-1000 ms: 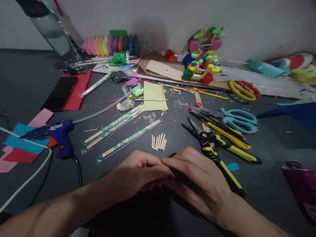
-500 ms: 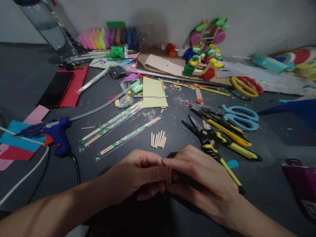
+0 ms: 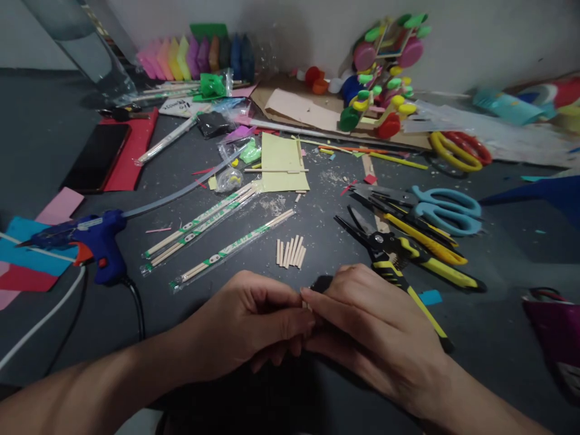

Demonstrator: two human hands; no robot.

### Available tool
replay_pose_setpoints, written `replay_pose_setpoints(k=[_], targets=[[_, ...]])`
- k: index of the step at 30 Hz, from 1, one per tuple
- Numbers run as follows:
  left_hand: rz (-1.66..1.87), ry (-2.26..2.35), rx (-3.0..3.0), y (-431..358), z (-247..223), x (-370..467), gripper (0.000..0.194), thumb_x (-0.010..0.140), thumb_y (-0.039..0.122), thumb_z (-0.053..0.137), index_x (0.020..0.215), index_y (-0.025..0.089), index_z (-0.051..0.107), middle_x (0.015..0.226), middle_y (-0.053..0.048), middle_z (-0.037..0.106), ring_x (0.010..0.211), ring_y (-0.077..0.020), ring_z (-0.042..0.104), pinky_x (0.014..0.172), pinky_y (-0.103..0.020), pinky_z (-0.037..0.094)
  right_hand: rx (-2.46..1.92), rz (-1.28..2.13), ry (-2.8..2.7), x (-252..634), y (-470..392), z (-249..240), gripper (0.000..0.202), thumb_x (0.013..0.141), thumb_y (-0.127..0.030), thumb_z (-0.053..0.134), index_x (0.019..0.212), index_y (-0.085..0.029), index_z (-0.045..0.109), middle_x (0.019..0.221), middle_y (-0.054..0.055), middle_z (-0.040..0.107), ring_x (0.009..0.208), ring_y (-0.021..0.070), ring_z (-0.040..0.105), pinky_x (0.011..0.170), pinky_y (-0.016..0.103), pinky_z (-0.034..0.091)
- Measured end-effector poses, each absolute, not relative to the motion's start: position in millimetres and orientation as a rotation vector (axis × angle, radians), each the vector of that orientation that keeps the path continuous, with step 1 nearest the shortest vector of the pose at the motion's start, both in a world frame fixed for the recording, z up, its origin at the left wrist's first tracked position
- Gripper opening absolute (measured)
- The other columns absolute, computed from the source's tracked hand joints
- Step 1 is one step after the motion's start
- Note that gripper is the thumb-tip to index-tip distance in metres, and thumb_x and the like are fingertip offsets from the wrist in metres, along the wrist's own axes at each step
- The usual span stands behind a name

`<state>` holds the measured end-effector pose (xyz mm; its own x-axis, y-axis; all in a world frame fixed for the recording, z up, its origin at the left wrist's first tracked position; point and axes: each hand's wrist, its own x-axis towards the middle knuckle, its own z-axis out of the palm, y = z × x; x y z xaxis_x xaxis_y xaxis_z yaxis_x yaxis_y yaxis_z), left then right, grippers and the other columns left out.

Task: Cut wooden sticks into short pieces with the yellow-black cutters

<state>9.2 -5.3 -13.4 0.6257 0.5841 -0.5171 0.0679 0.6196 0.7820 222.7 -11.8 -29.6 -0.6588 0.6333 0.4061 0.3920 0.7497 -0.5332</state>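
My left hand and my right hand meet at the front middle of the dark table. Their fingers are pinched together around short wooden stick pieces, mostly hidden by the fingertips; how many there are I cannot tell. Just beyond lies a small row of cut wooden sticks, all about the same length. Wrapped chopsticks rest to the left of that row. Yellow-and-black wire pliers lie with jaws apart, close to my right hand.
A blue hot glue gun lies at left, its cords trailing forward. Blue scissors and a yellow craft knife are at right. Behind are yellow paper, a phone, a water bottle and colourful wheeled models.
My fingertips have shifted slightly around the stick pieces, with the left thumb now covering more of them. The view has tilted a little; the things on the table stay put.
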Motion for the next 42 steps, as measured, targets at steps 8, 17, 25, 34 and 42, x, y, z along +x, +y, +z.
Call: replay_pose_setpoints(k=[8, 17, 25, 34, 42], targets=[[0.263, 0.882, 0.949, -5, -12, 8, 0.028, 0.093, 0.032, 0.055, 0.07, 0.016, 0.059, 0.058, 0.005, 0.051, 0.043, -0.0035, 0.04, 0.039, -0.015, 0.032, -0.761, 0.532, -2.427, 223, -12, -28, 0.048, 0.093, -0.023, 0.066, 0.136, -0.02, 0.046, 0.081, 0.002, 0.063, 0.071, 0.0193, 0.055, 0.069, 0.039, 0.047], [0.285, 0.914, 0.951, -7, -18, 11, 0.037, 0.092, 0.047, 0.056, 0.071, 0.017, 0.055, 0.058, 0.006, 0.047, 0.042, -0.0046, 0.037, 0.04, -0.018, 0.028, -0.81, 0.476, -2.418, 225, -14, -33, 0.042, 0.089, -0.017, 0.069, 0.128, -0.014, 0.054, 0.084, 0.005, 0.062, 0.076, 0.0207, 0.054, 0.068, 0.037, 0.043], [0.477, 1.144, 1.378, -5, -24, 8, 0.026, 0.094, 0.04, 0.055, 0.091, 0.018, 0.069, 0.072, 0.002, 0.059, 0.065, -0.0105, 0.049, 0.057, -0.021, 0.036, -1.112, 0.164, -2.39, 223, -3, -33, 0.018, 0.095, -0.028, 0.061, 0.105, -0.013, 0.065, 0.08, 0.006, 0.061, 0.075, 0.0204, 0.049, 0.067, 0.035, 0.039], [0.462, 1.28, 1.701, -3, -29, 13, 0.02, 0.092, 0.029, 0.055, 0.089, 0.019, 0.072, 0.073, 0.001, 0.064, 0.064, -0.0127, 0.053, 0.061, -0.024, 0.039, -1.35, 0.033, -2.441, 218, 5, -47, 0.026, 0.098, -0.034, 0.055, 0.103, -0.014, 0.071, 0.088, 0.011, 0.062, 0.08, 0.0235, 0.049, 0.07, 0.036, 0.042], [0.531, 1.276, 1.786, 2, -27, 7, 0.023, 0.093, 0.031, 0.054, 0.095, 0.018, 0.073, 0.082, -0.003, 0.07, 0.072, -0.0155, 0.06, 0.067, -0.026, 0.042, -1.325, 0.08, -2.388, 232, 7, -44, 0.029, 0.101, -0.034, 0.049, 0.108, -0.014, 0.069, 0.088, 0.01, 0.064, 0.081, 0.022, 0.056, 0.075, 0.037, 0.048]])
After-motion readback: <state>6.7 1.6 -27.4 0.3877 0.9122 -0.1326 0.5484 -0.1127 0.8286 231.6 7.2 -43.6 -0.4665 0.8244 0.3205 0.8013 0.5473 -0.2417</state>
